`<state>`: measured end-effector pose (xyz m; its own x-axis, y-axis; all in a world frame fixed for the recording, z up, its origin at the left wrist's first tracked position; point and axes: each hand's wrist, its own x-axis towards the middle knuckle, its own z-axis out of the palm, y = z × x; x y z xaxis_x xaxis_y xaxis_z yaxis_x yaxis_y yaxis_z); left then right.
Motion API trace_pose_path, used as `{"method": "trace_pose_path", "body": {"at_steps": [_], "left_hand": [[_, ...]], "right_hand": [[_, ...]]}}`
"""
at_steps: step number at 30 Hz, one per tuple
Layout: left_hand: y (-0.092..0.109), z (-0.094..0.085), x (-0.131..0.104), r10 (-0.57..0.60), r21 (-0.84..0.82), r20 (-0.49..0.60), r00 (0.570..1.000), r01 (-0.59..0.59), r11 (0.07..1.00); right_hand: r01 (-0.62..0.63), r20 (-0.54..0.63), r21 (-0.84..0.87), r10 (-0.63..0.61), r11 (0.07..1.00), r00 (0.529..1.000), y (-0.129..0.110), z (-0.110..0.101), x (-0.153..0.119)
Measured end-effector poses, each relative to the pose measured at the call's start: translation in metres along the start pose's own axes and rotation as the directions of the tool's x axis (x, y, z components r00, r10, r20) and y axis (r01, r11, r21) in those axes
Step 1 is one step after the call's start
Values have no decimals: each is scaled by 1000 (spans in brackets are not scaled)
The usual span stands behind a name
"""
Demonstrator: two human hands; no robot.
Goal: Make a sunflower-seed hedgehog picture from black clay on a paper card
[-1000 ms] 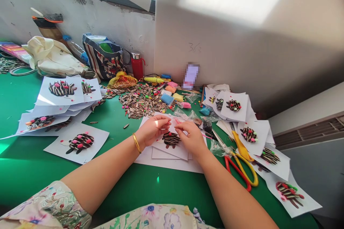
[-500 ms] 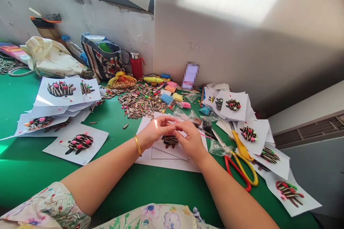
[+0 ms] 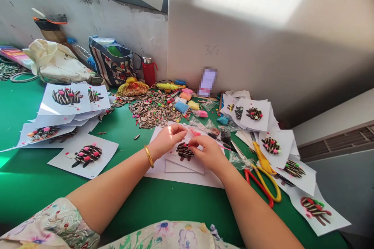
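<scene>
I see my left hand (image 3: 167, 138) and right hand (image 3: 207, 151) close together, fingertips pinched on a small pink clay bit just above the dark seed-striped hedgehog picture (image 3: 185, 150) on white paper mid-worktop. This one bears few coloured dots. Finished hedgehog sheets (image 3: 87, 154) lie toward both side edges, and the sunflower seed pile (image 3: 152, 111) toward the back edge.

A: Arms?
B: Both bare forearms reach forward, converging at centre.
A: Hands?
B: Left hand (image 3: 166, 139) curled, fingertips pinched together. Right hand (image 3: 207, 151) curled too, fingertips pinched, palm down. Hands close, fingertips nearly meeting.
</scene>
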<state>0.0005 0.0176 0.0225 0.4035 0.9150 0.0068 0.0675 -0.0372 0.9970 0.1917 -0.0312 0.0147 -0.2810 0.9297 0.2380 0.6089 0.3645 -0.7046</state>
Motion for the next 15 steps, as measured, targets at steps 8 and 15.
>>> {"method": "trace_pose_path", "body": {"at_steps": [8, 15], "left_hand": [[-2, 0, 1, 15, 17, 0, 1000, -15, 1000], [-4, 0, 2, 12, 14, -7, 1000, -11, 1000]], "right_hand": [[87, 70, -174, -76, 981, 995, -4, 5, 4], [57, 74, -201, -43, 978, 996, -1, 10, 4]]}}
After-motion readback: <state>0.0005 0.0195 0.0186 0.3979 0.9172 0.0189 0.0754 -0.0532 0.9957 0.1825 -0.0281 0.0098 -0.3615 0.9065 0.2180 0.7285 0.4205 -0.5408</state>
